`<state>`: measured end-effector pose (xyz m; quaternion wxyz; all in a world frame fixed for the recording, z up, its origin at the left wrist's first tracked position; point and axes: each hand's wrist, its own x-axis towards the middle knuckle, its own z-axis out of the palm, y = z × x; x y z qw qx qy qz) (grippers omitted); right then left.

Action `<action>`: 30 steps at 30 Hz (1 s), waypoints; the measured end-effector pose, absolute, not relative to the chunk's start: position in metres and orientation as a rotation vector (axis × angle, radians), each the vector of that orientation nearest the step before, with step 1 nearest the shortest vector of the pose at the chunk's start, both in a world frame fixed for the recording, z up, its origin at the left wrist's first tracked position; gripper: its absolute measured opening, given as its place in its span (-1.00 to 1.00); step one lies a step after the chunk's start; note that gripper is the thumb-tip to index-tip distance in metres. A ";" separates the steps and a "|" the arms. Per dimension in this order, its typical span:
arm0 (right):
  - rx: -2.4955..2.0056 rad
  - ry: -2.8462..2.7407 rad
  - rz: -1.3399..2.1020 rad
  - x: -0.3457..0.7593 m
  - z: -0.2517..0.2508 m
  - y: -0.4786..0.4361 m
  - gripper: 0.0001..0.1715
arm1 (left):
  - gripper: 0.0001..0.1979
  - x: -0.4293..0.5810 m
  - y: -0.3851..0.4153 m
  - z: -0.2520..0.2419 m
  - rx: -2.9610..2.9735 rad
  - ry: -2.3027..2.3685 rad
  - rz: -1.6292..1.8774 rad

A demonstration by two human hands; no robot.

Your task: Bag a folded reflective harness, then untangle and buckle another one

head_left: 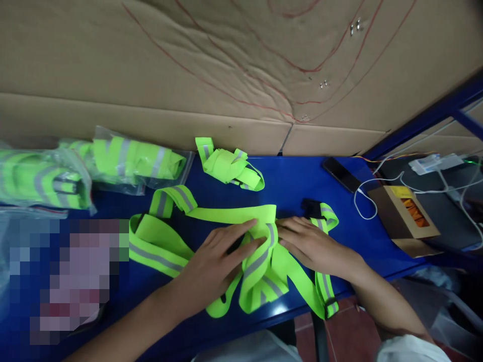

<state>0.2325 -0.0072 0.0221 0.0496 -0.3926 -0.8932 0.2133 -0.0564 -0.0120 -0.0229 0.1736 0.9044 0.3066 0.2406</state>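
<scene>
A neon yellow-green strap vest with grey reflective stripes [222, 215] lies spread on the blue table [287, 181]. My left hand [217, 261] rests flat on its middle, fingers stretched toward a folded band. My right hand [309, 244] lies flat beside it on the straps, fingers extended, close to a black buckle [310, 206]. Both hands press on the fabric without gripping it.
A folded vest [230, 166] sits behind. Bagged vests [132, 161] [41, 178] lie at the left. A black phone [341, 173], white cable and a small cardboard box [405, 216] are at the right. Cardboard sheets [226, 65] back the table.
</scene>
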 end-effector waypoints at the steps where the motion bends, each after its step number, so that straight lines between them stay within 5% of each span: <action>1: -1.190 -2.714 0.674 0.233 0.022 -0.007 -0.62 | -0.38 -0.056 -0.012 -0.022 2.613 0.863 0.637; 11: -1.137 -2.630 0.821 0.236 0.029 -0.004 -0.49 | -0.76 -0.053 -0.012 -0.018 2.651 0.890 0.832; 17: -1.170 -2.617 0.682 0.237 0.022 -0.001 -0.50 | -0.93 -0.062 -0.016 -0.005 1.762 0.853 0.990; 23: -1.494 -2.629 0.391 0.248 0.017 0.007 -0.51 | -0.78 -0.068 -0.013 0.006 1.284 0.831 0.959; 30: -1.349 -2.634 0.356 0.243 0.011 0.010 -0.51 | -0.65 -0.057 -0.015 0.004 1.280 0.997 0.747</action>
